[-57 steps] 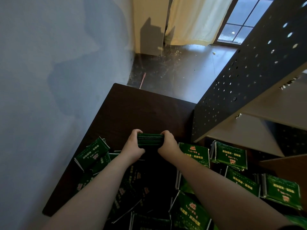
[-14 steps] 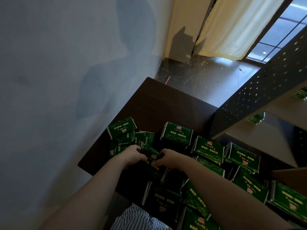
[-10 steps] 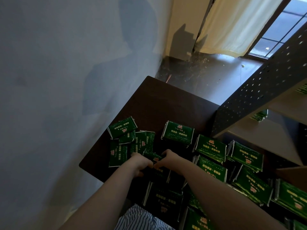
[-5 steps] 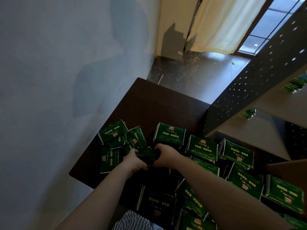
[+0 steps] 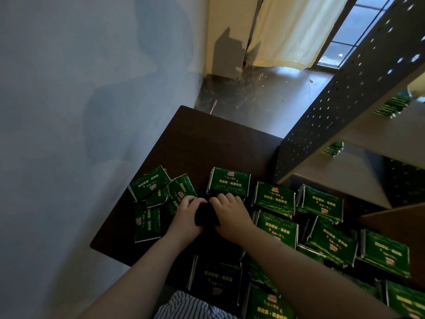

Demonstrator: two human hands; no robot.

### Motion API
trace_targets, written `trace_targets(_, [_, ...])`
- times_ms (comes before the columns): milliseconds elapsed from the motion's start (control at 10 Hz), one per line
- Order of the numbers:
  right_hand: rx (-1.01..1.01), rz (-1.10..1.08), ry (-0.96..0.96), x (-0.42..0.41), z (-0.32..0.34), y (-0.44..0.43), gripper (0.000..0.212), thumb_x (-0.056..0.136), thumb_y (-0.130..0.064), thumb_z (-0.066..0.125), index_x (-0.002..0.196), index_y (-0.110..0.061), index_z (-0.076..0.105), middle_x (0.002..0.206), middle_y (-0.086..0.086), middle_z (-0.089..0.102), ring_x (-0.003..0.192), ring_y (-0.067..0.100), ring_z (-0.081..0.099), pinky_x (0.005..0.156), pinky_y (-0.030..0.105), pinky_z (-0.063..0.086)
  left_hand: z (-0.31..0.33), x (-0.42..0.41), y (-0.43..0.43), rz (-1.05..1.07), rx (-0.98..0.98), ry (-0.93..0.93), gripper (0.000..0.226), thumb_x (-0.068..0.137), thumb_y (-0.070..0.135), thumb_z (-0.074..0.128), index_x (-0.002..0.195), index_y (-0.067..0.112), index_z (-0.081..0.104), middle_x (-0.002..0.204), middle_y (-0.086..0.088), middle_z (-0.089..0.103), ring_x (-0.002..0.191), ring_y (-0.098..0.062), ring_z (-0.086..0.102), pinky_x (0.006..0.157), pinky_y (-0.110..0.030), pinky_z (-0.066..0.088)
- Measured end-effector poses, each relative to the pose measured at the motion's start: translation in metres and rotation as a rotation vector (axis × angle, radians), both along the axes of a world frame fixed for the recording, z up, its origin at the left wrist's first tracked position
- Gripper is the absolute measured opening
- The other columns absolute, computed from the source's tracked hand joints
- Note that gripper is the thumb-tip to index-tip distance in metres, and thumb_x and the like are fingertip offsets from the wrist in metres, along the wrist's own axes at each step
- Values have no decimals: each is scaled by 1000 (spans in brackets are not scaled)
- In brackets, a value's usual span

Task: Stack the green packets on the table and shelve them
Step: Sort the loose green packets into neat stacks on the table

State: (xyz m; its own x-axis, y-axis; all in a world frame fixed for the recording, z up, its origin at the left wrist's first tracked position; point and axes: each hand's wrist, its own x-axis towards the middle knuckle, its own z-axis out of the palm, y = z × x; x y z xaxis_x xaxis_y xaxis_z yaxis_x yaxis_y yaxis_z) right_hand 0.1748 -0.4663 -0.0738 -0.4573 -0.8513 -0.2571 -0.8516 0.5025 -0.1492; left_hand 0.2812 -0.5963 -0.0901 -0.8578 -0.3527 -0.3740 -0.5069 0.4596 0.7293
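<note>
The left hand (image 5: 187,215) and right hand (image 5: 230,212) press closer together than before. The small stack (image 5: 206,218) between them now barely shows.

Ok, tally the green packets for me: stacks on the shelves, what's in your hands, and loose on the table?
Shelved packet stacks: 2
Bundle gripped between left hand and right hand: 1
Loose packets on table: at least 13; overlaps hide more
Total: at least 16

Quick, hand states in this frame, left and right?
Left hand: fingers curled, grips the dark packet stack.
Right hand: fingers curled, grips the same stack's other side.
</note>
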Motion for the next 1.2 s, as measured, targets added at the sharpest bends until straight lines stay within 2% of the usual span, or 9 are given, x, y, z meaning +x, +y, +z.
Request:
trace_targets(300, [44, -21, 43, -6, 0, 22, 58, 81, -32, 69, 131, -16, 46, 124, 6, 46, 112, 28, 47, 94, 39, 42, -9, 5, 5, -57, -138, 42, 47, 82, 12, 69, 118, 28, 43, 124, 10, 41, 117, -13, 43, 94, -28, 43])
trace_targets(500, [104, -296, -285, -3, -8, 25, 70, 84, -14, 69, 142, -18, 30, 139, 9, 32, 124, 29, 36, 103, 41, 44, -11, -5, 13, -88, -37, -127, 73, 82, 9, 65, 144, 24, 28, 146, 0, 26, 136, -21, 26, 114, -39, 31])
trace_targets(600, [108, -379, -367, -6, -7, 20, 64, 84, -13, 69, 138, -17, 34, 137, 9, 32, 124, 30, 37, 104, 40, 41, -11, -13, 17, -70, -47, -165, 70, 84, 8, 63, 141, 24, 26, 144, -2, 26, 135, -22, 24, 111, -37, 30])
trace_targets(700, [94, -506, -499, -15, -4, 18, 63, 82, -20, 72, 134, -20, 36, 133, 8, 39, 120, 29, 45, 102, 39, 45, -10, -14, 8, 15, 130, -155, 74, 83, 10, 68, 137, 34, 24, 132, -3, 37, 122, -21, 45, 100, -37, 48])
trace_targets(800, [49, -778, -782, -27, 7, 18, 75, 82, -18, 73, 141, -20, 27, 115, 7, 55, 99, 23, 63, 76, 31, 56, -2, -17, -1, 168, 429, -206, 73, 90, 13, 67, 138, 32, 15, 121, -4, 51, 99, -17, 63, 73, -26, 54])
trace_targets(900, [8, -1013, -852, -25, 10, 13, 73, 85, -18, 71, 141, -12, 25, 121, 11, 54, 104, 23, 60, 82, 30, 52, -4, -25, 3, 225, 389, -284, 64, 92, 22, 67, 138, 21, 24, 112, -2, 54, 89, -12, 61, 65, -23, 50])
trace_targets(1000, [-65, -1224, -793, -16, 2, 10, 60, 86, -16, 66, 138, -1, 38, 133, 17, 53, 120, 31, 55, 95, 35, 48, -6, -39, 16, 229, 263, -328, 52, 90, 29, 66, 133, 11, 44, 112, -5, 58, 93, -18, 60, 75, -28, 48])
trace_targets(1100, [-119, -1311, -773, -8, 7, 4, 52, 90, -16, 59, 136, 0, 41, 131, 17, 53, 119, 32, 55, 70, 23, 44, 1, -52, 23, 164, 134, -439, 48, 95, 36, 57, 132, 9, 47, 130, -16, 45, 98, -25, 55, 76, -31, 45])
trace_targets(1200, [119, -1147, -727, -15, -13, -5, 57, 91, -18, 56, 142, 0, 38, 136, 16, 50, 123, 34, 53, 88, 28, 49, 1, -56, 22, 138, 101, -487, 42, 96, 36, 53, 128, 8, 50, 129, -16, 44, 99, -27, 56, 80, -32, 48])
